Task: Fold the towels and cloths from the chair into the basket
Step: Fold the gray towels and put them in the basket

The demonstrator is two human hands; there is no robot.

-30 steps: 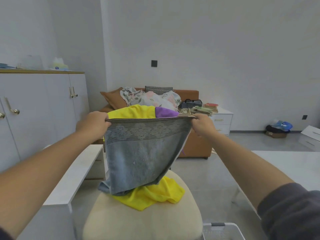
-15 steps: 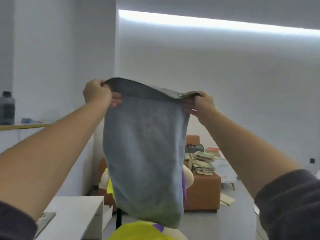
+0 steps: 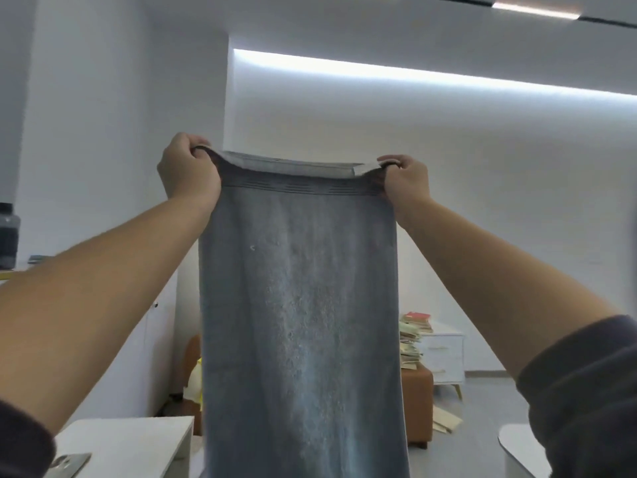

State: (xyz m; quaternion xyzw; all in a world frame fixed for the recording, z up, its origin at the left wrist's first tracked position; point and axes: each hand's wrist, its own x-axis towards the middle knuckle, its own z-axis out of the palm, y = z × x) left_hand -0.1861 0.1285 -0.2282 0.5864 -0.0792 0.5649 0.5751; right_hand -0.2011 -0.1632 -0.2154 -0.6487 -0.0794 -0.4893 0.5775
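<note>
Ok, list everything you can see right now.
towel: one, grey, held up mid-frame, hangs past the bottom edge.
books: one stack, mixed colours, on the nightstand.
nightstand: one, white, right of the towel.
sofa: one, orange, behind the towel's lower part.
table: one, white, bottom left.
jar: one, dark, far left edge.
papers: a few, pale, on the floor by the sofa.
left hand: grip on the towel's top left corner.
right hand: grip on its top right corner.
</note>
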